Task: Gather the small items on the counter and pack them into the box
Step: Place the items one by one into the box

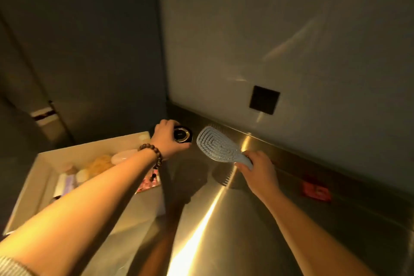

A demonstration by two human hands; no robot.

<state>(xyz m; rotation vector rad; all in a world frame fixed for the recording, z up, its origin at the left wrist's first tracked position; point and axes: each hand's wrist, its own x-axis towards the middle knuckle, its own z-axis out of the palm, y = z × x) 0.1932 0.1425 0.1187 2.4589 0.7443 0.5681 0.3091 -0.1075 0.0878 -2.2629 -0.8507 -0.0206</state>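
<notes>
A brushed steel counter runs under a pale wall, lit by a bright streak of warm light down its middle. At its left edge sits an open white box, already holding several small things: a yellow fluffy item, pale bottles and a pink patterned packet, too blurred to name further. The person's left hand, wrist ringed by a brown bead bracelet, reaches over the box's far right corner, its grip closed around a round black jar with a gold-rimmed lid at the counter's far left corner. Whether the jar rests on the counter or is lifted cannot be told. The right hand has its grip clamped on the handle of a light blue hairbrush, held above the counter with its head pointing far and left, just beside the jar. A red packet lies near the wall to the right. A dark square plate is set in the wall.
</notes>
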